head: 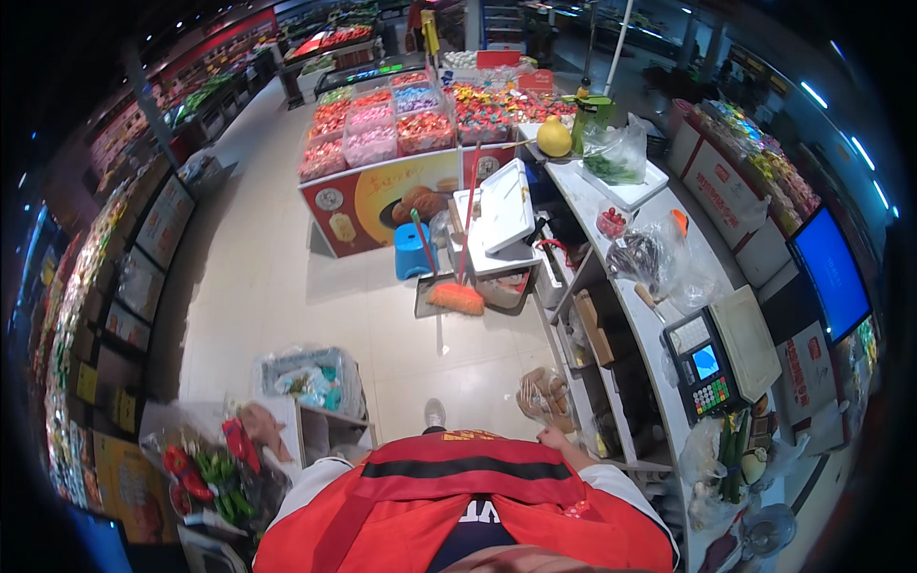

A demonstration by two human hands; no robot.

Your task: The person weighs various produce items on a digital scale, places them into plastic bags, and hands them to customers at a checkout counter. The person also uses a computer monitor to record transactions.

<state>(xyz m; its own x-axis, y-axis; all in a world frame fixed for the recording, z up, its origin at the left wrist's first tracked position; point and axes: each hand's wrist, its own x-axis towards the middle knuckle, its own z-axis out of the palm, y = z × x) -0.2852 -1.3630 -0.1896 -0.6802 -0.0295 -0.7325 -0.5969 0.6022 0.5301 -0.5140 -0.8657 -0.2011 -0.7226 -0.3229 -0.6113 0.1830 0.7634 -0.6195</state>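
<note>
My right hand (551,435) shows small at the right edge of my red apron (466,448), its fingers too small to read. Nearest to it on the floor lies a clear plastic bag of brown produce (544,397). My left hand is out of view behind the apron; only the sleeve and a bit of forearm show. By my left arm, a white counter (283,412) holds red peppers (185,473) and green peppers (222,483) in plastic. Along my right side runs a long white counter (616,286) with a weighing scale (716,365) on it.
A lined waste bin (311,379) stands ahead on the left. Farther off are an orange broom (457,297), a dustpan (423,304), a blue stool (413,251) and a white foam box lid (507,208). Wrapped-candy bins (372,132) stand beyond. Open shelves (609,401) sit under the right counter.
</note>
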